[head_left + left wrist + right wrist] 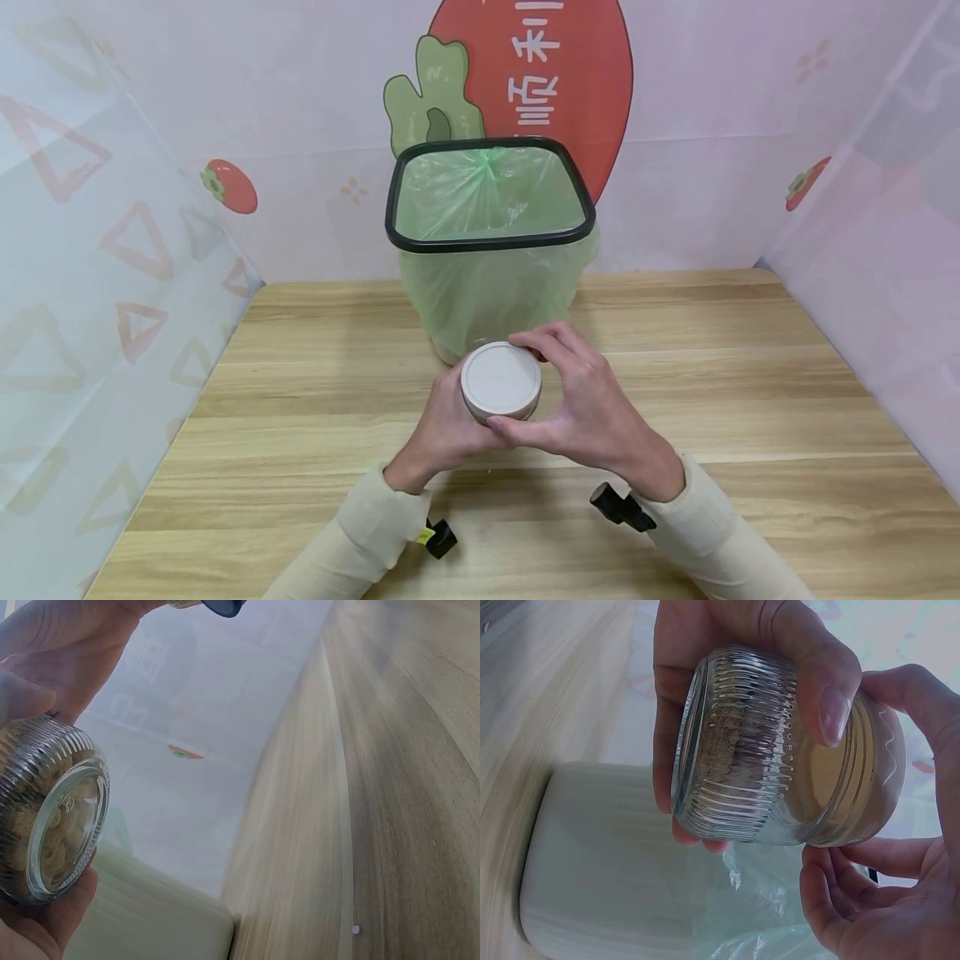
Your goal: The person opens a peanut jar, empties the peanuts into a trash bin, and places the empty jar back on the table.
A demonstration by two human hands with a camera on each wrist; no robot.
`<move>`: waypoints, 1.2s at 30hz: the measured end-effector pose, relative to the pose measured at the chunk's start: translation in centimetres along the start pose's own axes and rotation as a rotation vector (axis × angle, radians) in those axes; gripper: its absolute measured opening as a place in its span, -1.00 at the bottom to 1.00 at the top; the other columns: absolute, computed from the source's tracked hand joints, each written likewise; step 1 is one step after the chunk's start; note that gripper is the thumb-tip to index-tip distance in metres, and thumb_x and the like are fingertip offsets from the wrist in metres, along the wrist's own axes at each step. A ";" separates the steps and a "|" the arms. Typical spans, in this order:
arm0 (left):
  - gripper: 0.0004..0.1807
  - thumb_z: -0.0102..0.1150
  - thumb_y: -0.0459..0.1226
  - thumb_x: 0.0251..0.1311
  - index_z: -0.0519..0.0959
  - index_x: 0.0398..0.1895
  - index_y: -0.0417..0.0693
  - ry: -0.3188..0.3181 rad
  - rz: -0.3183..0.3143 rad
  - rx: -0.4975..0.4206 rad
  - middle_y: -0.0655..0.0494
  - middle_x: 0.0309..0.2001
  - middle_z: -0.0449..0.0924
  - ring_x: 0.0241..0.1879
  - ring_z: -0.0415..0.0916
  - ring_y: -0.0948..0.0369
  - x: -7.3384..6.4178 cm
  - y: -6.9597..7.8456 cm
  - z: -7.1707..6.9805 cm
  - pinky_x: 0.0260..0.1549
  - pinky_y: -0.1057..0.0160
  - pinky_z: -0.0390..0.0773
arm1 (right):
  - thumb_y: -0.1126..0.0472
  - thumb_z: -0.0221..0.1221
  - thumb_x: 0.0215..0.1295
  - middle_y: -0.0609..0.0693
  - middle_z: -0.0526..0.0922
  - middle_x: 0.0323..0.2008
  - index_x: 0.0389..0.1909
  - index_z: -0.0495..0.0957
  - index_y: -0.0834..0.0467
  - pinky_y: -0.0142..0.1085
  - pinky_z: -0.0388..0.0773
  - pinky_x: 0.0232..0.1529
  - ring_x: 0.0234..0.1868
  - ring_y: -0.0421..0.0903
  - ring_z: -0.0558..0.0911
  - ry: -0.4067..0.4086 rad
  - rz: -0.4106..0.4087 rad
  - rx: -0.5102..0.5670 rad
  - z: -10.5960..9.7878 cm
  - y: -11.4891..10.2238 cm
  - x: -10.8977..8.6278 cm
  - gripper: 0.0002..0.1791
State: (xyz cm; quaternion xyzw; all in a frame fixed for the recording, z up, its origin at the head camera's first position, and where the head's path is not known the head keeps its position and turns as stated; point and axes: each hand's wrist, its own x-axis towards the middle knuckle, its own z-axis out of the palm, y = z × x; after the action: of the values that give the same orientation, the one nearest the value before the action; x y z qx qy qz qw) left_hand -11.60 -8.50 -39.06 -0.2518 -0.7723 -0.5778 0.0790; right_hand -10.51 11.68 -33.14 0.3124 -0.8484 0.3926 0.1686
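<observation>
- A ribbed glass jar point(739, 761) sits just below the centre of the head view, between the two hands; at the left edge of the left wrist view, and at the centre of the right wrist view, lying sideways across that frame.
- Its clear wall carries close, shiny ribs that end near the neck in a row of small beads; the band next to the neck is smooth.
- Brown, lumpy contents point(56, 844) show through its round, thick-edged base in the left wrist view; what they are is unclear.
- The lid point(501, 377) is on the mouth: off-white, round, matt, with a raised rim; a pale wavy line shows on its side.
- The left hand point(453, 417) is curled round the jar's body.
- The right hand point(588, 404) is half closed, thumb and fingers gripping the lid's edge.
- A waste bin point(604, 855) with a green liner point(495, 287) stands beyond, upper centre of the head view.
</observation>
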 end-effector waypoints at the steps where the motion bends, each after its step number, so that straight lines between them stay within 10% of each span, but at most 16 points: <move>1: -0.09 0.64 -0.33 -0.29 0.53 0.32 -0.17 0.000 0.000 0.000 -0.07 0.14 0.72 0.11 0.68 0.05 0.0 0.0 0.0 0.18 0.12 0.67 | -0.09 0.67 -0.14 -0.14 0.59 0.05 0.19 0.62 0.07 -0.22 0.67 0.05 0.05 -0.22 0.63 0.000 0.001 -0.001 0.0 0.0 0.0 -0.18; 36: -0.07 0.68 -0.35 -0.25 0.51 0.36 -0.09 -0.046 -0.029 -0.042 0.00 0.19 0.70 0.16 0.65 0.11 -0.1 0.1 0.1 0.24 0.14 0.64 | -0.01 0.63 -0.11 -0.06 0.58 0.13 0.31 0.57 0.11 -0.15 0.69 0.08 0.11 -0.15 0.62 -0.057 -0.066 0.045 -0.6 0.5 0.2 -0.12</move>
State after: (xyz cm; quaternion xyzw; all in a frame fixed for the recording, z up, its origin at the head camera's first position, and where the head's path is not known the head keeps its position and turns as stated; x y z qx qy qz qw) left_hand -11.42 -8.45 -39.02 -0.2555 -0.7651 -0.5892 0.0475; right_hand -10.92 12.30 -32.96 0.3549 -0.8331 0.3967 0.1502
